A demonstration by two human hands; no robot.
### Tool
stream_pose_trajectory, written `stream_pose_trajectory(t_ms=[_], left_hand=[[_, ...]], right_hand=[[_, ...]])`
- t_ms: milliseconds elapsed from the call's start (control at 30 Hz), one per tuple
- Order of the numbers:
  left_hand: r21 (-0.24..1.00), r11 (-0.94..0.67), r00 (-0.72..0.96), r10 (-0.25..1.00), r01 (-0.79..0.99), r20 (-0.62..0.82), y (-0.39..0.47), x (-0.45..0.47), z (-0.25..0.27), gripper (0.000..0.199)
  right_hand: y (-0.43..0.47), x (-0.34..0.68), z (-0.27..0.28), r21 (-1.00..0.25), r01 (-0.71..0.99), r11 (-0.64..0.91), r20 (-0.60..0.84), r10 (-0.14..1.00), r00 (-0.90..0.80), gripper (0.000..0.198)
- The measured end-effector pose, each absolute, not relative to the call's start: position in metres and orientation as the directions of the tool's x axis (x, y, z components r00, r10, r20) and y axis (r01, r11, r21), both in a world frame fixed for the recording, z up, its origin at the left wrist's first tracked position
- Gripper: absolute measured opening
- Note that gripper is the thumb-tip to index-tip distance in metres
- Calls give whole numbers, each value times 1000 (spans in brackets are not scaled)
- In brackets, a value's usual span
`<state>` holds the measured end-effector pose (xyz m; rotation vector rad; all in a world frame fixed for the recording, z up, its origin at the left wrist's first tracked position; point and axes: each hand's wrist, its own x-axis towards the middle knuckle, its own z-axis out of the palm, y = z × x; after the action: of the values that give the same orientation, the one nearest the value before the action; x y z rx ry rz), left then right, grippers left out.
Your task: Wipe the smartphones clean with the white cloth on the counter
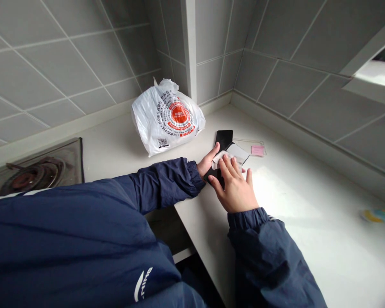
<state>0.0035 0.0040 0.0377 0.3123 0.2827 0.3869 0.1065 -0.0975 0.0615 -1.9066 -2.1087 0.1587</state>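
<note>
My left hand (208,160) is closed around the edge of a flat slab with a bright, reflecting face, which looks like a smartphone (240,152). On its face lies a crumpled white tissue (218,159), pinned under the outstretched fingers of my right hand (235,184). A black flat slab (223,137), perhaps a second phone, shows behind and below; where the two meet is hidden by my hands. Just beyond them a clear phone case (265,147) with a pink slip of paper (257,150) rests on the white countertop (288,205).
A white plastic bag (168,117) with red and black print stands against the back wall. On the left is a gas stove (35,171). Something blurred, yellow and blue (380,215), lies at the far right. Below the counter's front edge is an opening (170,229).
</note>
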Motion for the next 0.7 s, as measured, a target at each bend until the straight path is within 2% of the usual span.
stream_pose_trajectory(t_ms=[167, 233, 367, 467, 533, 633, 700], left_hand=[[413, 827, 862, 479, -382, -162, -1, 9, 32, 74], [455, 813, 881, 458, -363, -117, 1, 8, 24, 71], [519, 850, 942, 243, -91, -233, 10, -2, 10, 74], [536, 844, 948, 192, -28, -253, 11, -5, 8, 74], [536, 838, 948, 246, -103, -202, 6, -2, 10, 71], [512, 802, 898, 422, -308, -122, -4, 5, 17, 65], [492, 772, 841, 523, -401, -135, -8, 8, 20, 59]], right_hand=[[-93, 114, 54, -263, 964, 28, 203, 979, 26, 68], [-91, 121, 54, -274, 961, -23, 203, 976, 82, 68], [-89, 134, 54, -324, 942, -89, 234, 957, 171, 69], [-88, 137, 52, -335, 938, -90, 238, 955, 177, 73], [-88, 133, 50, -321, 944, -78, 233, 960, 158, 75], [-90, 120, 48, -287, 958, -30, 243, 965, 103, 75], [-92, 109, 48, -265, 964, 24, 243, 969, 43, 74]])
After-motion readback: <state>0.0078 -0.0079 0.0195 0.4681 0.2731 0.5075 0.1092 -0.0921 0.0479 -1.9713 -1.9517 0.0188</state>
